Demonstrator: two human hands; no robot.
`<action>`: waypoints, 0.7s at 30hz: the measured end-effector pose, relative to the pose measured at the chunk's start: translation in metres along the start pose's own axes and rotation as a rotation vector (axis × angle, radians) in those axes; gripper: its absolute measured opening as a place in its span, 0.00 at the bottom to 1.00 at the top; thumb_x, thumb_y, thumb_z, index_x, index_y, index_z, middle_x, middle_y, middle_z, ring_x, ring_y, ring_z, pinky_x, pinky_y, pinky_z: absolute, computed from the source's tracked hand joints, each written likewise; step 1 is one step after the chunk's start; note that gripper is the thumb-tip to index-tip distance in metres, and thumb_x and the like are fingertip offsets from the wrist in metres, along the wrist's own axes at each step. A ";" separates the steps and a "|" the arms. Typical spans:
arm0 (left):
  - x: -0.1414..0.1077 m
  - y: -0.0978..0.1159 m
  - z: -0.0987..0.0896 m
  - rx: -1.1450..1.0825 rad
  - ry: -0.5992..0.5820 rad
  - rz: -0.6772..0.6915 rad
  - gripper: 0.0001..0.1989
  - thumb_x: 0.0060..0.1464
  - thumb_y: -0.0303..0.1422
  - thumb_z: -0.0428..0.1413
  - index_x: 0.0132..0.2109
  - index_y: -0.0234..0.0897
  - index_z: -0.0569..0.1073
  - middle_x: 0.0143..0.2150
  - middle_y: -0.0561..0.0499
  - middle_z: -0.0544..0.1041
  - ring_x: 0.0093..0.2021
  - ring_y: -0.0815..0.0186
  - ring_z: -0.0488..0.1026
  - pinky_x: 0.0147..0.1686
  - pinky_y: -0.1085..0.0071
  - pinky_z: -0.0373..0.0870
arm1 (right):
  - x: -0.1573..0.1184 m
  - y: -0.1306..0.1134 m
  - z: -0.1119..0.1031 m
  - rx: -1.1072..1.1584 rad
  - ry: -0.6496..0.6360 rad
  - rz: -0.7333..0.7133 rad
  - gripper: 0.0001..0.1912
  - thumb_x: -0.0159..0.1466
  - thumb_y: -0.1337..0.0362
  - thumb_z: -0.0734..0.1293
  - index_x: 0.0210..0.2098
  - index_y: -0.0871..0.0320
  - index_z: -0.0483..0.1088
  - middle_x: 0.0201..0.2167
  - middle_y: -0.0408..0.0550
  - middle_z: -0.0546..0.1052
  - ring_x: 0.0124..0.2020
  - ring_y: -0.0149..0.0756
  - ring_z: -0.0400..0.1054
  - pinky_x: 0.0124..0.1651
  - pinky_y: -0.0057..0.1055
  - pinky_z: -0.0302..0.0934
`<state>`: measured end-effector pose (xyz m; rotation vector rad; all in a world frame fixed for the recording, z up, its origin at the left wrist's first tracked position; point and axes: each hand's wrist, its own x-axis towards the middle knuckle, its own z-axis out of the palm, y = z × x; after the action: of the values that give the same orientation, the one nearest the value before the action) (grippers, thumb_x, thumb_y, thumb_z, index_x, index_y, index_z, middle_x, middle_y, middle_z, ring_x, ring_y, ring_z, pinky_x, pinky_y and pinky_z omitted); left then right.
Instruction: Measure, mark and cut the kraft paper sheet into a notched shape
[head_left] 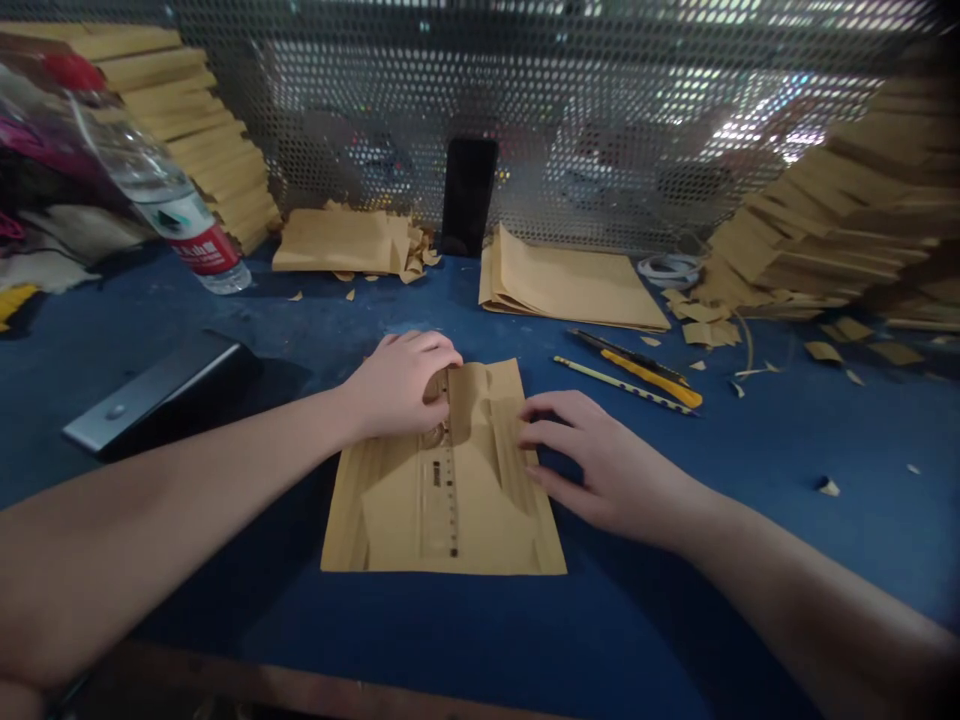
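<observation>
One blue table [862, 440] spreads beneath both hands, its sides cut off. Well beyond the right fingers, a stack of brown paper [840, 220] fades into the dark, cropped edge. Folded paper [495, 520] lies under the left fingers, which hide most of its far-left corner. The left hand [397, 385] covers its own palm, so whether its fingers clasp or merely press the clear ruler [437, 500], whose far end they obscure, cannot be told. The right hand [589, 455] has parted, loosely bent fingers at the folded paper's edge, contact unclear. Just past them lie a yellow cutter [652, 377] and slim dotted pencil [615, 382].
</observation>
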<state>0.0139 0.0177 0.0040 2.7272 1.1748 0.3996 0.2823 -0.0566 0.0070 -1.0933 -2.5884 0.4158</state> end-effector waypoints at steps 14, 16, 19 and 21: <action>-0.001 0.002 0.003 0.106 0.064 -0.003 0.27 0.59 0.52 0.54 0.55 0.37 0.71 0.51 0.46 0.74 0.53 0.56 0.72 0.68 0.48 0.48 | -0.002 -0.009 -0.006 0.073 -0.041 -0.011 0.17 0.63 0.52 0.70 0.46 0.56 0.73 0.45 0.53 0.75 0.47 0.45 0.67 0.49 0.43 0.63; 0.000 0.001 0.003 0.111 0.074 -0.016 0.26 0.58 0.53 0.54 0.52 0.36 0.72 0.49 0.46 0.74 0.52 0.55 0.72 0.68 0.47 0.47 | -0.004 -0.013 -0.003 0.063 -0.046 -0.012 0.25 0.58 0.47 0.74 0.49 0.55 0.73 0.46 0.53 0.74 0.47 0.47 0.67 0.49 0.46 0.62; 0.000 0.000 0.004 0.125 0.087 -0.044 0.29 0.57 0.57 0.52 0.49 0.35 0.73 0.45 0.46 0.76 0.50 0.53 0.73 0.67 0.46 0.47 | -0.006 -0.019 0.000 0.036 -0.051 0.003 0.28 0.55 0.48 0.75 0.52 0.52 0.73 0.47 0.53 0.72 0.46 0.47 0.66 0.50 0.48 0.62; 0.000 0.001 0.004 0.126 0.089 -0.056 0.30 0.58 0.58 0.51 0.49 0.35 0.73 0.45 0.46 0.76 0.50 0.52 0.73 0.67 0.46 0.48 | -0.007 -0.019 0.001 0.017 -0.052 0.026 0.20 0.61 0.57 0.72 0.52 0.52 0.73 0.46 0.52 0.71 0.47 0.46 0.65 0.51 0.48 0.61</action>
<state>0.0158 0.0175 0.0005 2.8006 1.3396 0.4598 0.2741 -0.0746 0.0125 -1.1257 -2.6136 0.4776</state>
